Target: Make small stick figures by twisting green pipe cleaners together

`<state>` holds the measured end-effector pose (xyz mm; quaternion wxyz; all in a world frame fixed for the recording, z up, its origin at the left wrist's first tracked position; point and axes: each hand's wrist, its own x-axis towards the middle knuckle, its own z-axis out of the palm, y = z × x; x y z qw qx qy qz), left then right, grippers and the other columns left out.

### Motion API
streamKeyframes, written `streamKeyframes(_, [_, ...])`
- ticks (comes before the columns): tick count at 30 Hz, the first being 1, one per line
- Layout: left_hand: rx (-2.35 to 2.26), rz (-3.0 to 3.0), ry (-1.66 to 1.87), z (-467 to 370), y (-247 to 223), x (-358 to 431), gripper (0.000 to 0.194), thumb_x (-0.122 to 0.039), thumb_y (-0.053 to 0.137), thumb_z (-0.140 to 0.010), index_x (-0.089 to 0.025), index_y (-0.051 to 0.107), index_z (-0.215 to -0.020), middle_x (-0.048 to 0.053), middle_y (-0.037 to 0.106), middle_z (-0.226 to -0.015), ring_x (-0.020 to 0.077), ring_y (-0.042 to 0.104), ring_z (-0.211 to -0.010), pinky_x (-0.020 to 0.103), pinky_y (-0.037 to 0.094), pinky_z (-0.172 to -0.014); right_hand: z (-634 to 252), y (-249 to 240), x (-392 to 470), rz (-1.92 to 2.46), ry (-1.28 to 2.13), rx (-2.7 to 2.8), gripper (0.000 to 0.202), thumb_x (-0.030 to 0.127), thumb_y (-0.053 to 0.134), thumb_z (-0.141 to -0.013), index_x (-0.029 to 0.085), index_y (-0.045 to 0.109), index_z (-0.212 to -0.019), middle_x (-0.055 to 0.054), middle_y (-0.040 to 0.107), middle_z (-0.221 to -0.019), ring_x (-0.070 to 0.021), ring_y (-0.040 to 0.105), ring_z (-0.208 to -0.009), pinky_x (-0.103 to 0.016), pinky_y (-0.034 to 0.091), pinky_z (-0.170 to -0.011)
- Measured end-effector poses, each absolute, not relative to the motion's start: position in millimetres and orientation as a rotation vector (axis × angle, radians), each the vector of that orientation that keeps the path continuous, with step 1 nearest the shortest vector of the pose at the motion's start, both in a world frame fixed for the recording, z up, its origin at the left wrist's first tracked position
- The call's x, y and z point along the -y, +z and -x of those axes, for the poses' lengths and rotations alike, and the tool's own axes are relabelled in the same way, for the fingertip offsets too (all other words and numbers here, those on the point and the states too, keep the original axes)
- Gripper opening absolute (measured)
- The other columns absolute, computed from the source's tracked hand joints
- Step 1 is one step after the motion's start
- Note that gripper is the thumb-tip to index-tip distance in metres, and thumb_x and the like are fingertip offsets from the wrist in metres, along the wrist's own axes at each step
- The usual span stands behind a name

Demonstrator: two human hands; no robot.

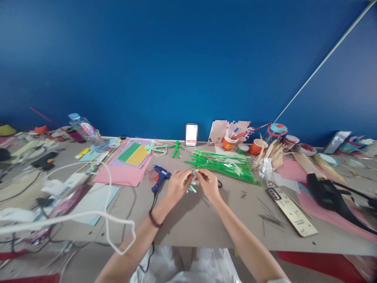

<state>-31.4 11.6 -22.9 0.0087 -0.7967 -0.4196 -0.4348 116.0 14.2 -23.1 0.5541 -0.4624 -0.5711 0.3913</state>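
Over the middle of the table my left hand (pixel 178 184) and my right hand (pixel 208 184) meet, fingertips pinched together. Between them is a small pale green pipe-cleaner piece (pixel 192 188), with short ends sticking out below the fingers. Its upper part is mostly covered by my fingertips. Just left of my left hand lies a blue hot glue gun (pixel 160 177). Beyond my hands a green pipe-cleaner figure (pixel 176 149) and a paler pipe-cleaner figure (pixel 156 148) are near the wall. A bundle of green pipe cleaners (pixel 224 164) lies beyond my right hand.
A lit phone (pixel 191 135) leans on the blue wall. Coloured sheets (pixel 129 157) and a plastic bottle (pixel 82 126) are on the left, with a white cable (pixel 108 196) looping nearby. To the right are paper cups (pixel 229 143), a second phone (pixel 292 212) and thin dark wires (pixel 272 221).
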Motion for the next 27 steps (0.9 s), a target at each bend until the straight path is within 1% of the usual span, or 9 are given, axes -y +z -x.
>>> streamKeyframes(3, [1.297, 2.413, -1.34, 32.1, -19.6, -10.8, 0.014, -0.02, 0.049, -0.088, -0.018, 0.063, -0.093, 0.004, 0.069, -0.081, 0.015, 0.063, -0.072, 0.03, 0.042, -0.068, -115.2, -24.0, -14.1, 1.11, 0.893, 1.362, 0.024, 0.038, 0.058, -0.078, 0.016, 0.067, -0.085, -0.006, 0.066, -0.077, -0.0141, 0.058, -0.054, -0.024, 0.046, -0.046])
streamKeyframes(5, [1.281, 2.353, -1.352, 32.7, -18.8, -10.2, 0.012, -0.019, 0.05, -0.087, -0.018, 0.062, -0.089, 0.004, 0.069, -0.079, 0.0144, 0.062, -0.07, 0.029, 0.039, -0.066, -115.1, -25.7, -14.0, 1.114, 0.801, 1.439, 0.023, 0.035, 0.055, -0.08, 0.016, 0.068, -0.084, -0.005, 0.066, -0.074, -0.0145, 0.057, -0.054, -0.025, 0.046, -0.049])
streamKeyframes(8, [1.264, 2.303, -1.35, 33.8, -19.5, -9.4, 0.012, -0.016, 0.05, -0.086, -0.018, 0.061, -0.09, 0.003, 0.068, -0.079, 0.014, 0.062, -0.07, 0.029, 0.038, -0.064, -115.7, -29.2, -12.6, 1.077, 0.546, 1.665, 0.02, 0.027, 0.051, -0.084, 0.018, 0.069, -0.082, -0.006, 0.067, -0.074, -0.0172, 0.06, -0.064, -0.027, 0.048, -0.059])
streamKeyframes(10, [1.268, 2.289, -1.308, 34.9, -20.3, -9.7, 0.013, -0.015, 0.049, -0.086, -0.018, 0.061, -0.091, 0.003, 0.067, -0.079, 0.0142, 0.061, -0.071, 0.029, 0.037, -0.064, -116.5, -30.9, -11.2, 1.064, 0.342, 1.806, 0.02, 0.019, 0.049, -0.084, 0.019, 0.069, -0.086, -0.006, 0.068, -0.08, -0.0187, 0.061, -0.073, -0.028, 0.048, -0.065])
streamKeyframes(13, [1.245, 2.284, -1.164, 37.6, -21.4, -11.9, 0.015, -0.013, 0.047, -0.086, -0.018, 0.06, -0.093, 0.004, 0.065, -0.077, 0.0152, 0.06, -0.07, 0.03, 0.036, -0.063, -119.3, -29.7, -9.8, 1.094, 0.055, 1.963, 0.025, 0.01, 0.047, -0.082, 0.019, 0.067, -0.093, -0.007, 0.068, -0.084, -0.0193, 0.059, -0.078, -0.029, 0.046, -0.066])
streamKeyframes(15, [1.217, 2.288, -1.028, 39.7, -22.1, -14.2, 0.019, -0.01, 0.044, -0.086, -0.018, 0.06, -0.092, 0.004, 0.063, -0.073, 0.0159, 0.058, -0.068, 0.03, 0.035, -0.061, -122.2, -25.6, -9.9, 1.094, -0.101, 2.047, 0.023, 0.01, 0.047, -0.084, 0.019, 0.067, -0.091, -0.006, 0.067, -0.08, -0.0191, 0.057, -0.076, -0.029, 0.043, -0.066])
streamKeyframes(18, [1.183, 2.302, -0.849, 41.9, -22.5, -16.9, 0.022, -0.005, 0.042, -0.084, -0.018, 0.059, -0.089, 0.004, 0.06, -0.07, 0.0174, 0.056, -0.067, 0.031, 0.035, -0.058, -127.1, -17.9, -10.3, 1.07, -0.25, 2.106, 0.019, 0.016, 0.048, -0.089, 0.02, 0.067, -0.087, -0.005, 0.066, -0.076, -0.018, 0.053, -0.073, -0.031, 0.038, -0.067])
streamKeyframes(23, [1.045, 2.423, -0.701, 41.6, -18.9, -17.4, 0.023, -0.003, 0.04, -0.083, -0.018, 0.058, -0.083, 0.004, 0.061, -0.074, 0.0172, 0.055, -0.068, 0.03, 0.036, -0.061, -133.4, -11.5, -11.3, 1.065, -0.233, 2.023, 0.016, 0.025, 0.053, -0.089, 0.021, 0.066, -0.08, -0.004, 0.067, -0.076, -0.0181, 0.052, -0.077, -0.032, 0.034, -0.072])
streamKeyframes(27, [0.984, 2.471, -0.897, 40.7, -15.3, -15.3, 0.028, -0.001, 0.037, -0.083, -0.018, 0.058, -0.09, 0.004, 0.064, -0.079, 0.0163, 0.057, -0.071, 0.031, 0.039, -0.065, -136.6, -10.2, -16.0, 1.089, 0.02, 1.886, 0.017, 0.029, 0.056, -0.087, 0.021, 0.067, -0.076, -0.004, 0.067, -0.077, -0.0191, 0.054, -0.078, -0.033, 0.036, -0.075])
